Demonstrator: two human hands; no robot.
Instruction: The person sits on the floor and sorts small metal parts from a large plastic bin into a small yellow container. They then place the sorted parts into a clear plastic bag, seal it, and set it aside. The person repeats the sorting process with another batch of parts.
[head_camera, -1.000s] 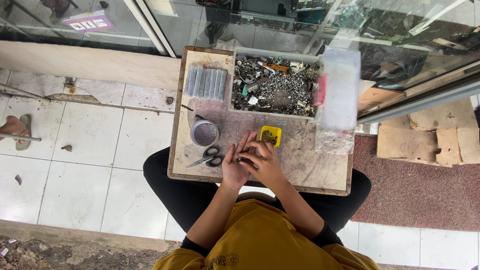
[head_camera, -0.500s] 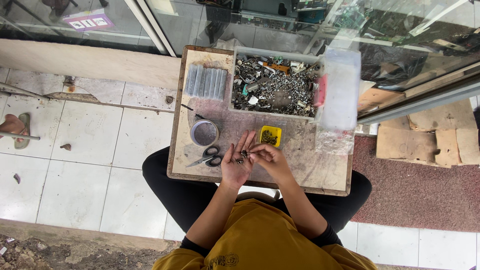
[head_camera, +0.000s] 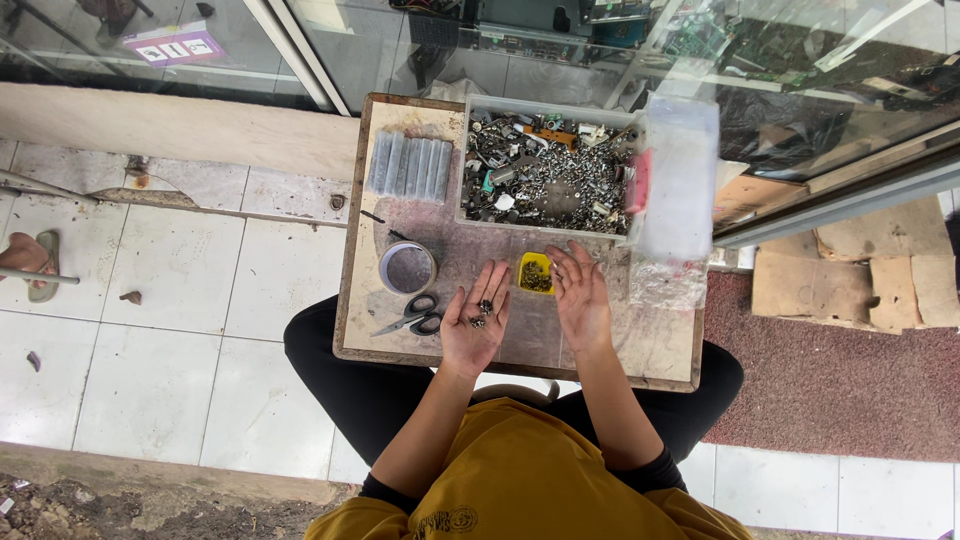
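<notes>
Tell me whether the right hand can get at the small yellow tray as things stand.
Probably yes: the right hand is open and empty beside the small yellow tray, with nothing between them.

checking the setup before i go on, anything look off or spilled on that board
Nothing spilled: the metal parts sit inside the bin and the yellow cup. One oddity: the board rests on the person's lap, not a table, its right edge overhanging the thigh.

Small dull-metal parts (head_camera: 481, 311) in open left palm (head_camera: 474, 330). Beyond fingertips: clear plastic bin (head_camera: 545, 224) of shiny metal scrap, yellow plastic cup (head_camera: 535, 273). Underneath: worn, stained matt wooden board (head_camera: 600, 345). Left: glossy steel scissors (head_camera: 412, 314).
</notes>
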